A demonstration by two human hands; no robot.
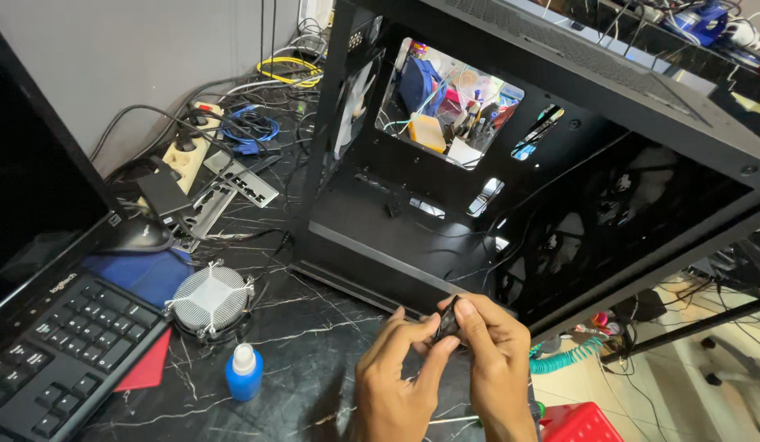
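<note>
Small black part (447,321) mostly hidden between fingers, can't tell what it is, wrists cut off at frame bottom; left hand (396,372) and right hand (494,356) both raised, fingertips pinching it together, just in front of open black PC case (445,237), blue bottle (244,372) left of left hand.

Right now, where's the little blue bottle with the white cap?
In the head view, the blue bottle stands on the dark marble table, lower left of centre, just below the round silver heatsink and left of the left hand.
</note>
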